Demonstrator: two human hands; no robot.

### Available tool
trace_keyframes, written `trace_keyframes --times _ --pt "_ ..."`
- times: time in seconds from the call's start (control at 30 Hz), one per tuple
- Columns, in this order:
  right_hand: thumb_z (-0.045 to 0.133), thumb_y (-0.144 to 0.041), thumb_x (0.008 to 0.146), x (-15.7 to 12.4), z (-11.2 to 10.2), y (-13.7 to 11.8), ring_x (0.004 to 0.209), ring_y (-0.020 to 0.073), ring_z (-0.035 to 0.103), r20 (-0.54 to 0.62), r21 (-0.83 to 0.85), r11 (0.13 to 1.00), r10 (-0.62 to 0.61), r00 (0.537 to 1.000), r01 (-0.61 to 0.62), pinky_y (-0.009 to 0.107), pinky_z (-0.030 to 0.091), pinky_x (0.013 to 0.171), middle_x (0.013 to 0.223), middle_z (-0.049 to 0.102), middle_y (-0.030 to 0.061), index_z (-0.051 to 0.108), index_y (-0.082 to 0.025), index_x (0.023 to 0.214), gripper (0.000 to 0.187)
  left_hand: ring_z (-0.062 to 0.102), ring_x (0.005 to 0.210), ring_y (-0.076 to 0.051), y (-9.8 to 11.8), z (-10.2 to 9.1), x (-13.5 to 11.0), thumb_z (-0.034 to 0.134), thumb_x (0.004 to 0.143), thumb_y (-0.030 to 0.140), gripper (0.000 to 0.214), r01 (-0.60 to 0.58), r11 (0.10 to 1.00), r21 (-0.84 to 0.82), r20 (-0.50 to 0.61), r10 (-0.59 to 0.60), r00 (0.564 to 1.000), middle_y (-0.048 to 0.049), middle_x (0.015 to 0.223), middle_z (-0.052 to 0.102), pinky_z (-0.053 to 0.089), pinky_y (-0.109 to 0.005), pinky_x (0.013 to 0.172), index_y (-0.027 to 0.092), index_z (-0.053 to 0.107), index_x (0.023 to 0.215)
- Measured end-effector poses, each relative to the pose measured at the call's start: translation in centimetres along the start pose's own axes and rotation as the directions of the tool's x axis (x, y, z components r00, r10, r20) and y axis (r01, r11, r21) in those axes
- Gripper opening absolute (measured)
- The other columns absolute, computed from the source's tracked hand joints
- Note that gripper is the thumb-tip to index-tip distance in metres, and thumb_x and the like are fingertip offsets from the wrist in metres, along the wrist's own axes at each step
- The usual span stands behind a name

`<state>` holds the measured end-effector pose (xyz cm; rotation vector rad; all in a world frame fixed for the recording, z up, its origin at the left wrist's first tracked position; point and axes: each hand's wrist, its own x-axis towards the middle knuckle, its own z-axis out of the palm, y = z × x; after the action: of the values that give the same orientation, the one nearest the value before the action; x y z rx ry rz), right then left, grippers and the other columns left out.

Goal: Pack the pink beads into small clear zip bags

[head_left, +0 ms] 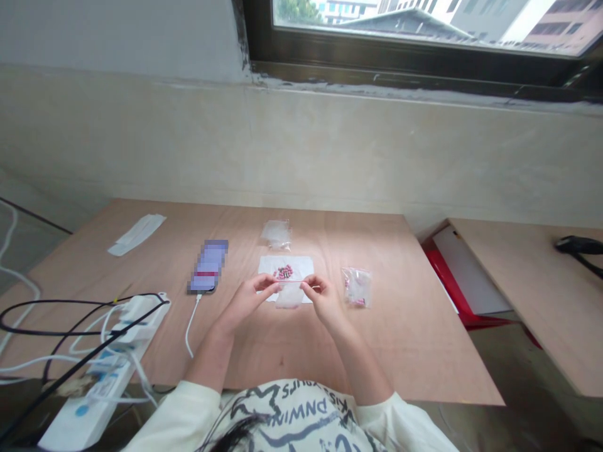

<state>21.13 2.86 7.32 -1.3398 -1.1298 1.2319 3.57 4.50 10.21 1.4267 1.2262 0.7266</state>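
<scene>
A thin pink string (289,281) is stretched level between my two hands. My left hand (249,298) pinches one end of it between thumb and fingers, and my right hand (326,300) pinches the other. Just beyond the string, a small heap of pink and dark beads (284,272) lies on a white sheet (304,263). Under the string, a small translucent bag (287,297) overlaps the near edge of that sheet. To the right of my right hand lies a clear bag with pink pieces (358,289) inside.
Another clear bag (277,234) lies farther back on the wooden table (391,351). At left are a phone (207,267) on a white cable, a white folded strip (137,235) and a power strip (127,351) tangled with cords. A second table (532,270) stands at right, across a gap.
</scene>
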Motion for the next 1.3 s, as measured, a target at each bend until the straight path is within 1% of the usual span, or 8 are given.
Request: trace_keyframes --times 0.2,0.3,0.43,0.7,0.83,1.03,1.17,1.3 --pt "0.058 -0.03 0.065 -0.4 0.2 -0.1 0.055 0.0101 0.043 -0.008 0.025 1.0 0.018 1.0 -0.018 0.022 0.033 0.053 0.058 0.048 -0.0027 0.05 -0.017 0.06 0.016 0.059 0.069 -0.016 -0.7 0.7 -0.2 0.057 0.068 0.031 0.018 0.014 0.997 -0.076 -0.042 -0.017 0.999 -0.0026 0.068 0.062 0.045 -0.027 0.068 0.014 0.057 0.069" --pt "0.057 -0.035 0.066 -0.5 0.3 -0.8 0.059 0.0112 0.047 0.062 0.083 0.995 0.045 0.997 -0.05 0.023 0.035 0.057 0.062 0.053 -0.0011 0.054 -0.016 0.063 0.02 0.059 0.067 -0.016 -1.0 0.8 0.0 0.059 0.066 0.032 0.018 0.011 0.993 -0.119 -0.086 -0.022 0.996 -0.0019 0.065 0.062 0.045 -0.028 0.067 0.014 0.056 0.068" --pt "0.06 -0.039 0.063 -0.1 0.9 -1.7 0.063 0.0134 0.052 0.162 0.185 0.976 0.087 0.983 -0.117 0.026 0.038 0.062 0.067 0.059 0.0013 0.06 -0.016 0.071 0.025 0.059 0.064 -0.015 -0.6 0.7 0.5 0.061 0.064 0.034 0.021 0.02 0.985 -0.17 -0.113 -0.039 0.993 -0.0005 0.062 0.061 0.045 -0.028 0.066 0.014 0.055 0.067" --pt "0.064 -0.031 0.058 0.9 1.5 -1.2 0.048 0.0094 0.046 0.095 0.345 0.91 0.21 0.973 -0.23 0.023 0.034 0.051 0.051 0.055 -0.0011 0.059 -0.014 0.058 0.018 0.052 0.057 -0.011 0.2 1.1 1.0 0.058 0.066 0.037 0.025 0.04 0.968 -0.247 -0.073 -0.06 0.996 0.0018 0.061 0.055 0.045 -0.025 0.058 0.013 0.053 0.072" --pt "0.063 -0.027 0.058 0.7 1.4 -0.5 0.048 0.0086 0.044 0.08 0.361 0.897 0.244 0.967 -0.256 0.023 0.033 0.05 0.051 0.054 -0.0016 0.06 -0.013 0.061 0.015 0.046 0.05 -0.008 0.1 1.7 0.6 0.055 0.068 0.038 0.025 0.054 0.96 -0.273 -0.027 -0.064 0.998 0.0041 0.059 0.05 0.039 -0.021 0.05 0.014 0.052 0.074" --pt "0.063 -0.032 0.06 0.1 1.5 -0.1 0.049 0.0086 0.045 0.155 0.372 0.888 0.228 0.961 -0.27 0.023 0.034 0.049 0.058 0.056 -0.0006 0.06 -0.014 0.064 0.019 0.04 0.046 -0.006 0.4 1.9 0.3 0.054 0.068 0.039 0.025 0.057 0.973 -0.224 0.02 -0.054 0.998 0.0057 0.054 0.045 0.033 -0.019 0.046 0.014 0.052 0.066" --pt "0.063 -0.036 0.06 0.1 1.6 -0.8 0.052 0.0093 0.048 0.192 0.36 0.884 0.244 0.951 -0.299 0.022 0.036 0.049 0.061 0.056 0.0001 0.059 -0.014 0.063 0.022 0.04 0.046 -0.006 0.1 1.7 0.7 0.056 0.067 0.037 0.024 0.049 0.969 -0.242 0.007 -0.049 0.999 0.0056 0.055 0.045 0.033 -0.019 0.046 0.014 0.052 0.065" --pt "0.063 -0.037 0.06 0.5 1.7 -1.5 0.054 0.0097 0.05 0.178 0.318 0.898 0.258 0.95 -0.304 0.02 0.035 0.048 0.064 0.058 0.0008 0.059 -0.015 0.068 0.024 0.046 0.052 -0.008 -0.1 1.6 1.4 0.055 0.067 0.037 0.024 0.09 0.953 -0.29 -0.006 -0.096 0.995 0.0035 0.06 0.05 0.037 -0.02 0.049 0.013 0.054 0.07"
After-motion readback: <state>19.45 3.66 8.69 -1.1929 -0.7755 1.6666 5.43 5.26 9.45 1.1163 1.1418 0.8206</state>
